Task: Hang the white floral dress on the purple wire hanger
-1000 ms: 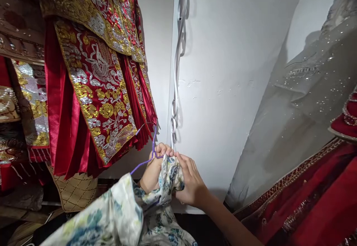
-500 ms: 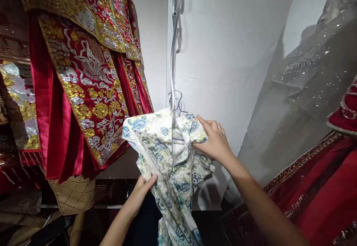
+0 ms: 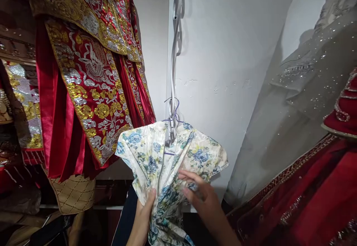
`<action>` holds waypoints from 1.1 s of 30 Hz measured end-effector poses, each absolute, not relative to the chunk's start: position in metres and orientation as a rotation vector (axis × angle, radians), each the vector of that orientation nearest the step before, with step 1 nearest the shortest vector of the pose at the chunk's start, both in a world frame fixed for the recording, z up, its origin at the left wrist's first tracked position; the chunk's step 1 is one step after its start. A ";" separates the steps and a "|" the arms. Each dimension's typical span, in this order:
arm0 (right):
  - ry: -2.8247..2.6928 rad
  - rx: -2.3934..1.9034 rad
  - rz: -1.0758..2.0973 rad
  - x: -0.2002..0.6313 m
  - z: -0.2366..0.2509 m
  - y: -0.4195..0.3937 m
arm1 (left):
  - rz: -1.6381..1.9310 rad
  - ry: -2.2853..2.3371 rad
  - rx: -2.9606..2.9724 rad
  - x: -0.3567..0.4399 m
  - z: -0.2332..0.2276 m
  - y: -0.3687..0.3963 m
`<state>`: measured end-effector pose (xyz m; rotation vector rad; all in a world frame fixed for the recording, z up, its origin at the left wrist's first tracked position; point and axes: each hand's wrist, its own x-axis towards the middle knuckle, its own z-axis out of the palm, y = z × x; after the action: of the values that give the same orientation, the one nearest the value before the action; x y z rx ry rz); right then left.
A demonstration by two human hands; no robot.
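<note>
A white short-sleeved floral dress (image 3: 152,160) with blue flowers and a V-shaped neckline hangs on a thin purple hanger (image 3: 176,109). The hanger's hook is at a white strip of loops on the wall. My left hand (image 3: 142,216) grips the dress at its left side, thumb on the front of the fabric. In front of the dress's right side is my right hand (image 3: 205,197), its fingers apart and slightly blurred; whether the fingertips touch the cloth is hard to tell. The dress's lower part runs out of view at the bottom.
Red costumes with gold and silver embroidery (image 3: 96,90) hang close on the left. On the right are a sheer sparkling veil-like fabric (image 3: 267,127) and a red gown (image 3: 315,186). The white strip (image 3: 173,52) runs down the pale wall (image 3: 223,45).
My right hand has let go of the dress's right shoulder and moved down to its front. The right sleeve, bunched before, now lies spread out. My left hand has shifted slightly lower.
</note>
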<state>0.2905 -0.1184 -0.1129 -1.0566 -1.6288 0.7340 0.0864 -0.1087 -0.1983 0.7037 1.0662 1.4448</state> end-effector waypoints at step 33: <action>-1.503 -1.275 1.093 0.264 -0.162 -0.141 | 1.885 1.717 1.303 0.127 -0.195 -0.158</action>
<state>0.2638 -0.1412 -0.1620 -1.2751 -1.5031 1.0934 0.1271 -0.1581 -0.1953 1.3029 1.7166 1.8852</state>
